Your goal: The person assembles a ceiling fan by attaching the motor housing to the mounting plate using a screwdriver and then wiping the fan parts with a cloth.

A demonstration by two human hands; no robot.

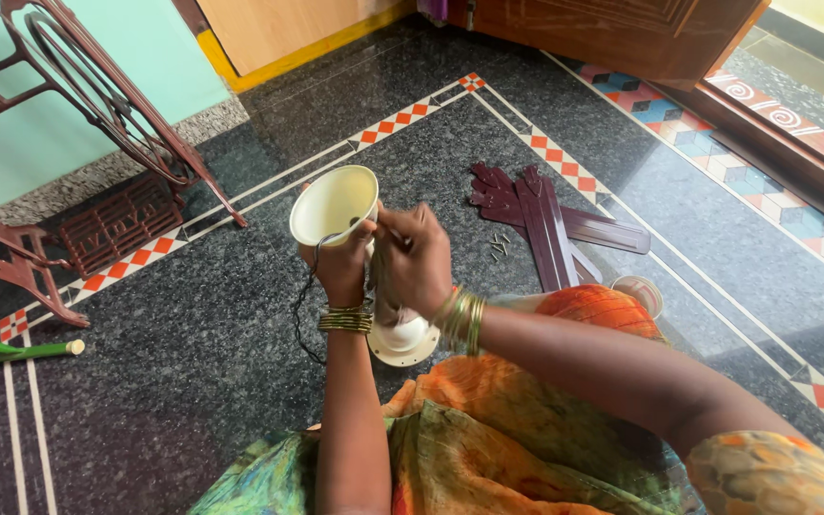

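We see both hands raised over the lap, w/ a cream funnel-shaped canopy cup (334, 204) held up between them, open mouth tilted up-left. Left hand (343, 267) is curled round the cup's narrow end from below, fingers wrapped shut on it; a thin dark wire (303, 305) hangs down from there. Right hand (418, 256) sits just beside, touching the left, fingertips pinched together at the cup's neck; what they pinch is too small to tell. Below the wrists a second cream cup (404, 341) stands on the dark granite floor (193, 315), approx. under the hands. Dark maroon fan blades (544, 221) lie stacked to the right, a few screws (498, 246) near them. Treadle sewing-machine stand (78, 143) at left, well apart.
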